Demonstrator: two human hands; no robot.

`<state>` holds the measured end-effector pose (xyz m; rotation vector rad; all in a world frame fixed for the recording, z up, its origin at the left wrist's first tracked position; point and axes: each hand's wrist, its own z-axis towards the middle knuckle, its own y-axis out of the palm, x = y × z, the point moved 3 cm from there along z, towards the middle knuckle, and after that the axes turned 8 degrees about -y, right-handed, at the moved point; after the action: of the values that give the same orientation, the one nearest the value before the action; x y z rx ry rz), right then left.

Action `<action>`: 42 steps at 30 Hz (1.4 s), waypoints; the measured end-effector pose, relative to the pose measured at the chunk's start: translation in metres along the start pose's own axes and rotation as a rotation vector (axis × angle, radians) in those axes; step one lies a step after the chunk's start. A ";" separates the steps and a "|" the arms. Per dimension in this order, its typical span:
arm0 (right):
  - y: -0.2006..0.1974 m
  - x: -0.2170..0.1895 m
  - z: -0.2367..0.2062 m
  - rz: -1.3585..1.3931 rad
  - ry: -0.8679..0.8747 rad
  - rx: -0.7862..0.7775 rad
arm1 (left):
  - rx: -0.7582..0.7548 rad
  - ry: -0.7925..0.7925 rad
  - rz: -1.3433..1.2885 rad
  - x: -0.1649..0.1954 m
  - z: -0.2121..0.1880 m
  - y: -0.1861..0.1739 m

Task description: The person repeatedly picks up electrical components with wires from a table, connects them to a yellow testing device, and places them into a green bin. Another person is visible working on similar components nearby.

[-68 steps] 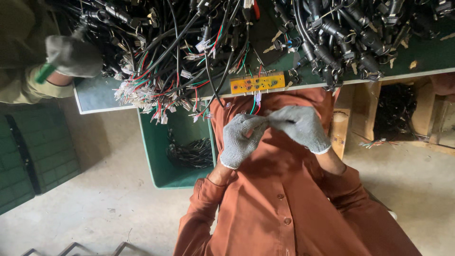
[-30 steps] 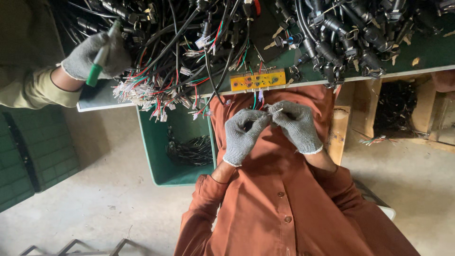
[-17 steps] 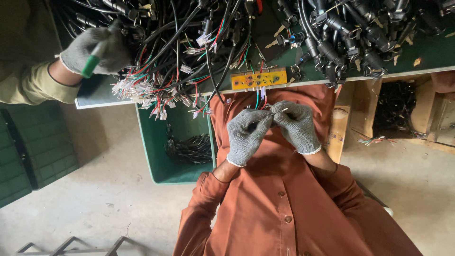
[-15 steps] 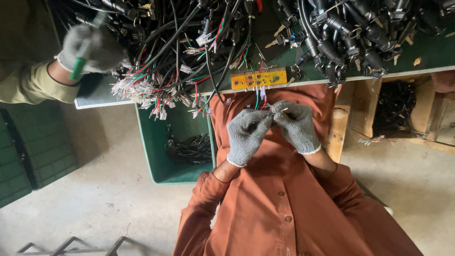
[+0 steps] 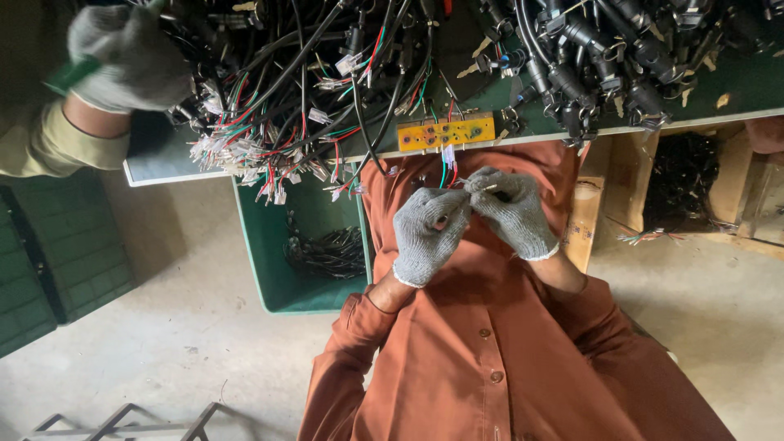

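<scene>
Co-worker's gloved hand [image 5: 122, 61] at far left is moving up along the wire pile, green-handled tool [image 5: 69, 75] going with it and blurring now. Wearer's two hands are barely shifting, staying bunched together just below the table edge [image 5: 245, 167].

Left hand [image 5: 429, 233] is curling in, thumb and forefinger pressing together on the thin coloured wire ends [image 5: 447, 167] hanging off the table edge. Right hand [image 5: 514, 211] is pinching too, fingertips closing on something small and pale, maybe a terminal or a wire tip; too small to tell. Both in grey knit gloves, fingertips nearly touching each other.

Those wires are dropping from the yellow board [image 5: 446, 133] sitting on the green table's front edge, right above the hands. The bundle of black cables and red/green leads [image 5: 302, 98] is sprawling across the table to the left of it; black connectors [image 5: 596, 65] are piling up on the right. Green bin [image 5: 304, 245] with more dark wire is sitting under the table, beside the wearer's left elbow.

My read on doing this well:
- keep the left pinch close to the wire tip so the end isn't flopping
- hold only one lead; neighbours are running tight alongside it
- gloves are dulling feel, so go by eye and bring the work nearer if needed
- avoid tugging down, as the board is lying loose at the very edge and could come off
</scene>
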<state>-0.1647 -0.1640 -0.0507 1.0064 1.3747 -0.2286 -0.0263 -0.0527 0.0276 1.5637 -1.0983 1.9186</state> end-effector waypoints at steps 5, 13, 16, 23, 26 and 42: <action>0.003 -0.025 0.010 -0.483 -0.101 -0.159 | -0.049 0.060 0.162 0.010 0.009 0.000; 0.016 -0.035 0.008 -0.354 0.106 -0.230 | -0.102 0.434 0.454 0.040 0.020 -0.036; 0.015 -0.043 0.008 -0.806 0.254 -0.366 | -0.352 0.447 0.417 0.026 0.027 -0.034; 0.028 -0.062 0.008 -0.753 -0.106 -0.523 | -0.409 0.518 0.225 0.017 0.028 -0.028; 0.030 -0.069 0.006 -0.749 -0.304 -0.436 | -0.380 0.459 0.149 0.021 0.028 -0.030; 0.041 -0.079 0.023 -0.890 -0.396 -0.472 | -0.064 0.068 -0.015 0.021 0.040 -0.026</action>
<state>-0.1407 -0.1877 0.0350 -0.0924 1.3358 -0.6828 0.0122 -0.0722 0.0579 1.4574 -1.1057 1.8936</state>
